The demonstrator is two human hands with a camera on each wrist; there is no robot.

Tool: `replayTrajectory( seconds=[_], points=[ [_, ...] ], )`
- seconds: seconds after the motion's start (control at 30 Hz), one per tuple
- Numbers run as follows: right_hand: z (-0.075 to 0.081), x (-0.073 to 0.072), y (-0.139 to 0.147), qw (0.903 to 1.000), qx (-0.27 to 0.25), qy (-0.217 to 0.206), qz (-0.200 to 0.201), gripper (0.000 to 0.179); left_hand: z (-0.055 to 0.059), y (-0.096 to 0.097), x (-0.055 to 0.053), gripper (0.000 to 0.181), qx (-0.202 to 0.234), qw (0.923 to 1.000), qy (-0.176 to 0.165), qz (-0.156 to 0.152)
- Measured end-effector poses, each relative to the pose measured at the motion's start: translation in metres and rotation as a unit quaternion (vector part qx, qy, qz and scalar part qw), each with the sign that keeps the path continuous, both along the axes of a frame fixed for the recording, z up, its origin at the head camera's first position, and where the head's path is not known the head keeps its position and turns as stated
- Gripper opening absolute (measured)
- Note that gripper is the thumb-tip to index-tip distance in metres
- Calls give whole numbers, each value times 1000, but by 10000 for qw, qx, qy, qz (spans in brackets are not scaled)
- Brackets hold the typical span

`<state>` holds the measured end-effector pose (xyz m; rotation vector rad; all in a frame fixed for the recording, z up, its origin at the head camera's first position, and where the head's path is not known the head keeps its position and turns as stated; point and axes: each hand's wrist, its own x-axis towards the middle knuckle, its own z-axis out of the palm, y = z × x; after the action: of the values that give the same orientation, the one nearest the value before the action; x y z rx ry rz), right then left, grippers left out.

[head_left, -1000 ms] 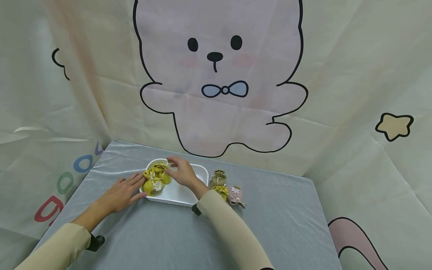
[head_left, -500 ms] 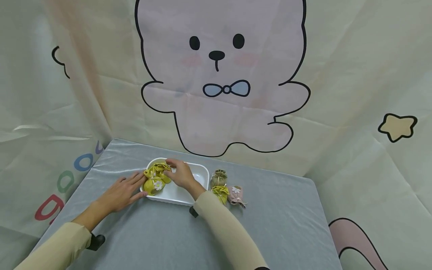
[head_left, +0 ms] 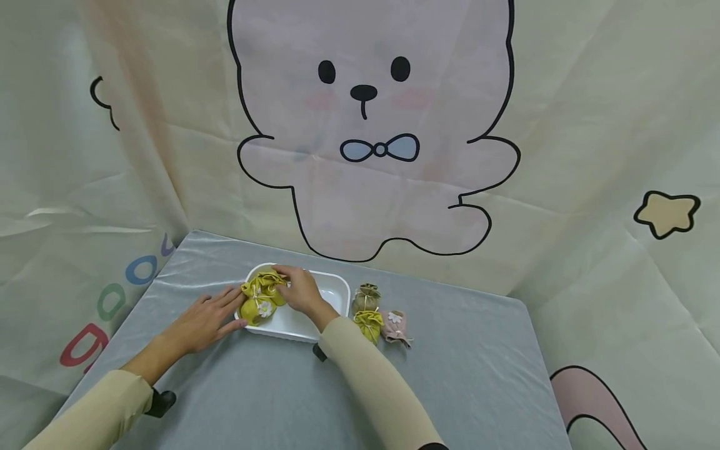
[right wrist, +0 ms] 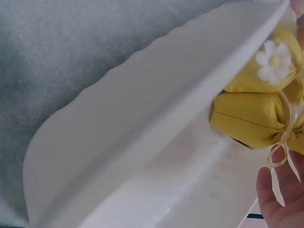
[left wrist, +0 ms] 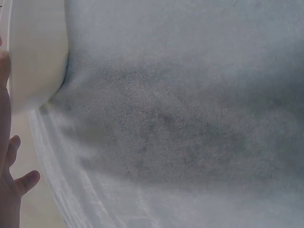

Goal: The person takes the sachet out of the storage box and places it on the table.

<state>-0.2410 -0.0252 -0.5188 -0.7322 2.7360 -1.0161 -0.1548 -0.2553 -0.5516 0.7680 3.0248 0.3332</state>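
Observation:
Two yellow drawstring pouches, one with a white flower, lie close together at the left end of a white tray. My left hand rests with extended fingers against the tray's left edge, beside the pouches. In the left wrist view only part of that hand shows, along the tray's wall. Over the tray, my right hand touches the rear pouch with loosely bent fingers. The right wrist view shows its fingertips by the pouch's tied neck and looped cord; the far side of the contact is hidden.
Right of the tray lie an olive pouch, another yellow pouch and a pink pouch with a white flower. A grey-blue cloth covers the table. Behind stands a curtain with a printed bear.
My right hand has moved slightly left, closer onto the rear yellow pouch. The left hand stays at the tray's edge. The view has shifted slightly.

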Motion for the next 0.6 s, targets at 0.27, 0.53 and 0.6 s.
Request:
replayTrajectory(
  seconds=[0.27, 0.53, 0.6],
  points=[
    [-2, 4, -5, 9993, 189, 163, -266, 36, 1, 1, 1, 68, 36, 9999, 108, -58],
    [0, 3, -4, 9984, 231, 284, -427, 34, 1, 1, 1, 67, 70, 9999, 108, -90],
    [2, 2, -3, 9982, 240, 332, -429, 33, 1, 1, 1, 67, 68, 9999, 105, -95]
  ],
)
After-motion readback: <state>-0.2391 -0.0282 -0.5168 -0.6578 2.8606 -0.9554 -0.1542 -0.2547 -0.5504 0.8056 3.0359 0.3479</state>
